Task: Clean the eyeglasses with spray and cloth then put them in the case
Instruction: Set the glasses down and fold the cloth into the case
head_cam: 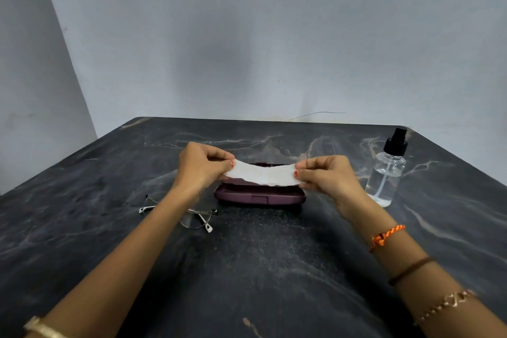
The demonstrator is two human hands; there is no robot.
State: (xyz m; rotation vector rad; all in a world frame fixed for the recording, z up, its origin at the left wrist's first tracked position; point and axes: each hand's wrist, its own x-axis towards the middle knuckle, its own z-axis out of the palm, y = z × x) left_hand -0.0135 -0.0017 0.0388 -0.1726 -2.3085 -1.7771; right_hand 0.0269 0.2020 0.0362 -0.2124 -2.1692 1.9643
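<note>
A white cloth (263, 174) is stretched flat in the air between both hands. My left hand (201, 166) pinches its left end and my right hand (327, 173) pinches its right end. Directly under the cloth lies the dark purple glasses case (259, 196), open, with its lid partly hidden behind the cloth. The thin-framed eyeglasses (196, 217) lie on the table to the left of the case, partly covered by my left forearm. A clear spray bottle (388, 170) with a black pump top stands upright to the right of my right hand.
Everything rests on a dark marble-patterned table (247, 269) whose far edge meets a pale grey wall (247, 35). Bracelets and threads circle both wrists.
</note>
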